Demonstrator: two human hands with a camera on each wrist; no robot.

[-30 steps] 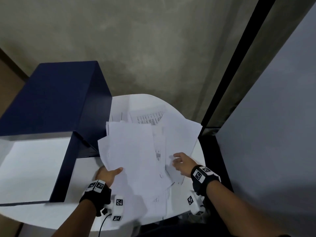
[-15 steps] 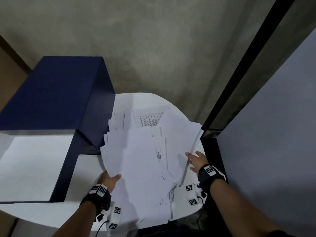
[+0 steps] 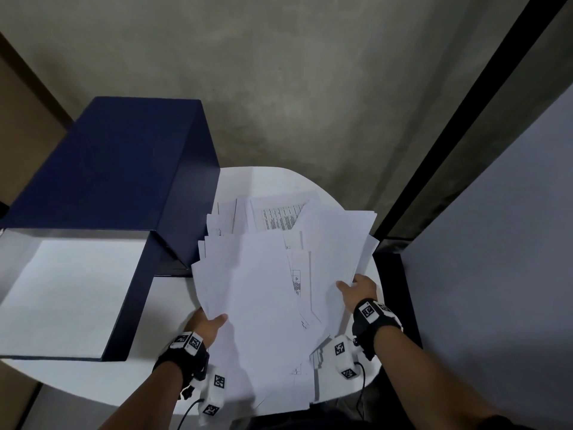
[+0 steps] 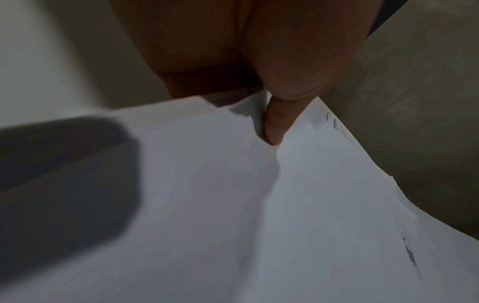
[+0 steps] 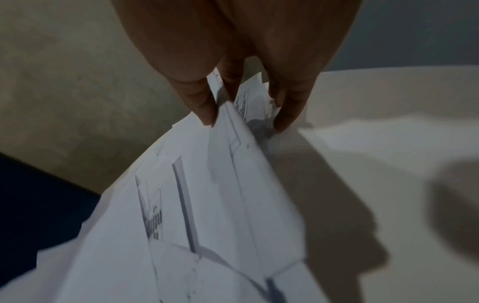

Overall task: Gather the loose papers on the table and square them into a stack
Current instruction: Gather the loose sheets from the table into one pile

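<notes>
Desk (image 3: 273, 184), round and white, carries a dark blue box (image 3: 102, 169) at its left and the papers (image 3: 266, 293) fanned across its near right half, several overhanging the near edge. Papers remain skewed, edges unaligned, so squaring is not yet done. Left hand (image 3: 204, 328) pinches the bundle's left edge, thumb on top, evidently to anchor it. Right hand (image 3: 359, 288) clasps the right edge, fingers (image 5: 204, 108) curled round several sheets, apparently to draw them inward.

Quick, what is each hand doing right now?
Left hand: grips the papers, thumb on top.
Right hand: holds the papers' right edge, fingers underneath.
</notes>
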